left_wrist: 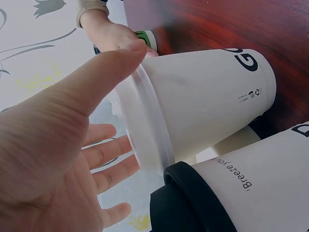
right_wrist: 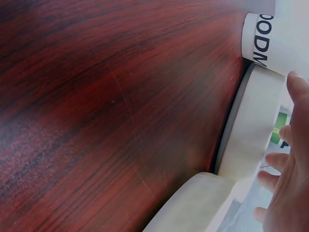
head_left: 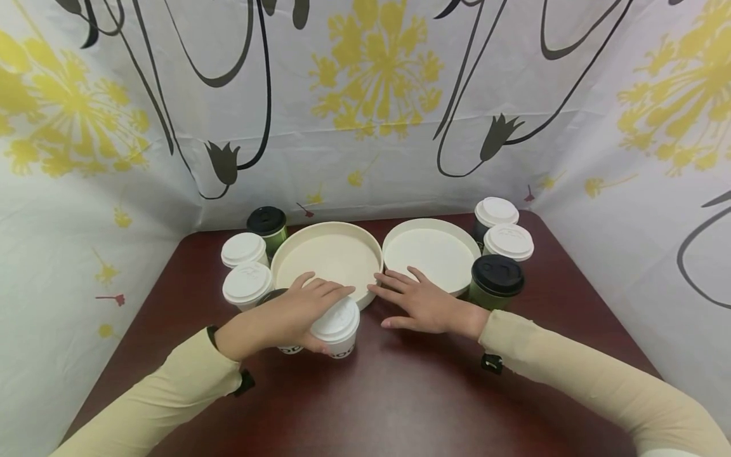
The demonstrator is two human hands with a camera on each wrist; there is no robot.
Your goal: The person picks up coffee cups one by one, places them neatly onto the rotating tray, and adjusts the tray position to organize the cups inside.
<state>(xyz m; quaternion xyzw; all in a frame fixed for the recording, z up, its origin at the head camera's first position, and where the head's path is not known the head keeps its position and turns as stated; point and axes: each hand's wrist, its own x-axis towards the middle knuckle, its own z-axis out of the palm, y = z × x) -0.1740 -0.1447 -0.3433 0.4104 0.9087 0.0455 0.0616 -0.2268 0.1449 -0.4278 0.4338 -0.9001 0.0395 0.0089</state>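
My left hand (head_left: 294, 311) is at a white paper cup (head_left: 337, 327) with a white lid. Its fingers reach loosely over the lid and the thumb lies along the near side. In the left wrist view the thumb is at the lid's rim, and the spread fingers (left_wrist: 108, 159) are not wrapped round the cup. Beneath that hand stands another white cup (left_wrist: 256, 179) with a black lid. My right hand (head_left: 425, 304) is spread near where two round cream trays meet, the left tray (head_left: 320, 254) and the right tray (head_left: 428, 251), holding nothing.
At the left stand a green cup (head_left: 268, 225) with a black lid and two white-lidded cups. Right of the trays are two white-lidded cups (head_left: 508, 242) and a green black-lidded cup (head_left: 495, 279). Patterned cloth walls (head_left: 365, 152) surround the dark red table (head_left: 388, 406).
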